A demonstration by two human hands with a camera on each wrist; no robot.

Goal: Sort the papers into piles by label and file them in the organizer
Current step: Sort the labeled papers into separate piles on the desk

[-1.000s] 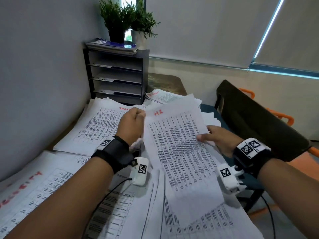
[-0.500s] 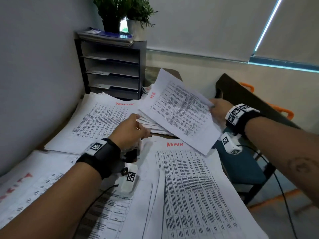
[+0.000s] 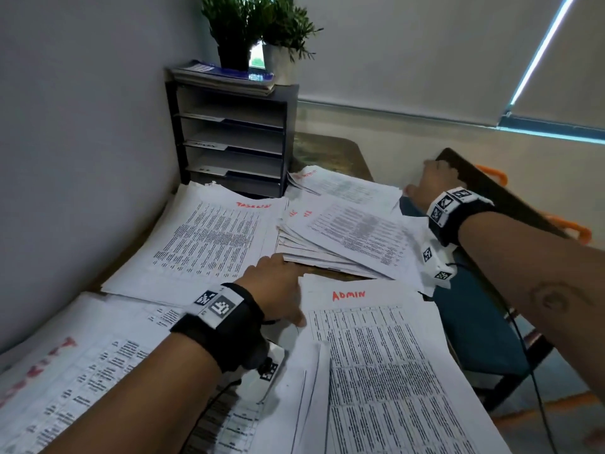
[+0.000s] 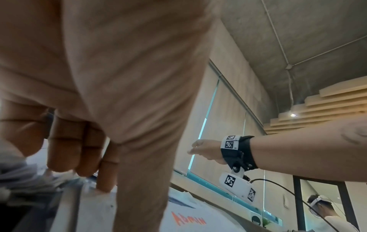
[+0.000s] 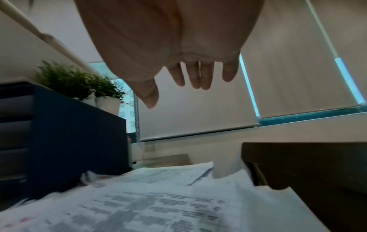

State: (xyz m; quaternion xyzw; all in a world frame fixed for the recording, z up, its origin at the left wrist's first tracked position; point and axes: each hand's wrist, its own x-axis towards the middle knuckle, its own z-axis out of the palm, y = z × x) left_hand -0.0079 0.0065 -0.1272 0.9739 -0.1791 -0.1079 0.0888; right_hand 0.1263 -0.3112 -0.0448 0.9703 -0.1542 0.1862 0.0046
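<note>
From the head view, white printed sheets with red handwritten labels cover a brown wooden desk in several piles. The left hand lies at the near edge of a fanned stack of white printed papers in the middle of the desk, its fingers tucked out of sight at that edge, so I cannot tell whether they grasp anything. Just right of that hand lies the white sheet marked "ADMIN" in red. A further pile with a red label lies to the left, by the wall. The right hand hovers past the far right corner of the papers, holding nothing. The dark grey four-shelf paper organizer stands at the back against the wall, with two potted green plants on top. In the left wrist view, the left fingers curl downward against blurred paper edges. In the right wrist view, the right fingers are straight and slightly spread, above the papers without touching them.
</note>
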